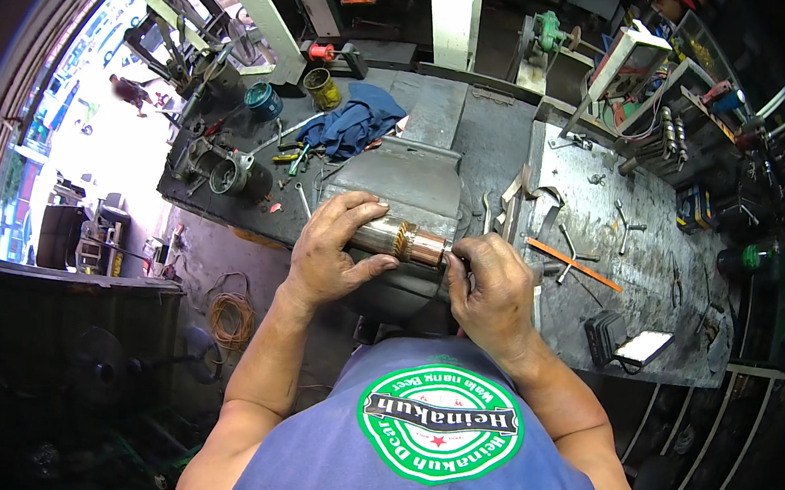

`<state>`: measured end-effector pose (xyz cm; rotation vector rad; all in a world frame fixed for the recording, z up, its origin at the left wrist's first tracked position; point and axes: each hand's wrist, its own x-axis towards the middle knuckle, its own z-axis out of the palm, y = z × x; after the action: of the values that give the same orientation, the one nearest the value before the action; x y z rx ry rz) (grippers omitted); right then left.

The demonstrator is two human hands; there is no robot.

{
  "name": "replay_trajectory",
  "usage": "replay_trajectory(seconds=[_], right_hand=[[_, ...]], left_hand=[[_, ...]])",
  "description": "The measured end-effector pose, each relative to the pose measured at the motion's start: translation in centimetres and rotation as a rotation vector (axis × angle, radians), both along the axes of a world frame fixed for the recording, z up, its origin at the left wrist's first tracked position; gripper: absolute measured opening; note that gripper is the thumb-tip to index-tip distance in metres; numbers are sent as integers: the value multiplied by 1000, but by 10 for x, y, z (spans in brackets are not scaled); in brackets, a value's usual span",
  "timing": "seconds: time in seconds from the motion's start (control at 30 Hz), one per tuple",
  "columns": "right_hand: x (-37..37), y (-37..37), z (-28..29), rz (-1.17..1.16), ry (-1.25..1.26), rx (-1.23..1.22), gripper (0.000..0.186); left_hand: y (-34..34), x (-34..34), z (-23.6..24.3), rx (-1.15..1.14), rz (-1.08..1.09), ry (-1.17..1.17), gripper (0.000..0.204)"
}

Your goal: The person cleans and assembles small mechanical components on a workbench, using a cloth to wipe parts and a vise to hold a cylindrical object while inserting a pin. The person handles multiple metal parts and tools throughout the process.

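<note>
A motor armature [427,248] lies level in front of me, its copper commutator to the right and coppery windings showing beside it. My left hand [330,248] is wrapped round the steel body at the left end, thumb underneath. At the other end my right hand [497,291] pinches the shaft tip between thumb and curled fingers; those fingertips partly hide the tip. Directly beyond and below the armature stands a large grey bench vise [404,184], partly covered by my hands. I cannot tell whether the armature touches it.
Beyond the vise lie a blue rag [354,122], a blue can [262,100] and a yellow can [321,89]. The right-hand bench holds an orange strip [578,265], several wrenches and a lit work lamp [645,348]. A coiled orange cable [231,321] rests on the floor at left.
</note>
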<state>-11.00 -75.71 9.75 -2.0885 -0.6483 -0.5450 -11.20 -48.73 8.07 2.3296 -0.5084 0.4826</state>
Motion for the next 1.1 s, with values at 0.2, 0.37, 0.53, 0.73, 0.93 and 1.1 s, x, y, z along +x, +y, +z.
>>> replay_trajectory(seconds=[0.2,0.37,0.53,0.73,0.93,1.1], right_hand=[[1,-2,-2,64,-25,-42,18],[2,4,-8,41,11,30,19],[2,10,-12,41,25,70,19],[3,16,-5,30,-1,23,22],[1,22,8,39,-10,-82,21],[3,23,7,-14,131,0,16]], left_hand=[[-1,4,18,108,-41,-91,70],[-12,10,21,127,-137,-41,66],[-14,11,16,99,-126,-28,63],[-13,10,13,80,-133,-23,63],[-11,11,12,77,-137,-64,60],[-10,11,10,38,-147,-69,62]])
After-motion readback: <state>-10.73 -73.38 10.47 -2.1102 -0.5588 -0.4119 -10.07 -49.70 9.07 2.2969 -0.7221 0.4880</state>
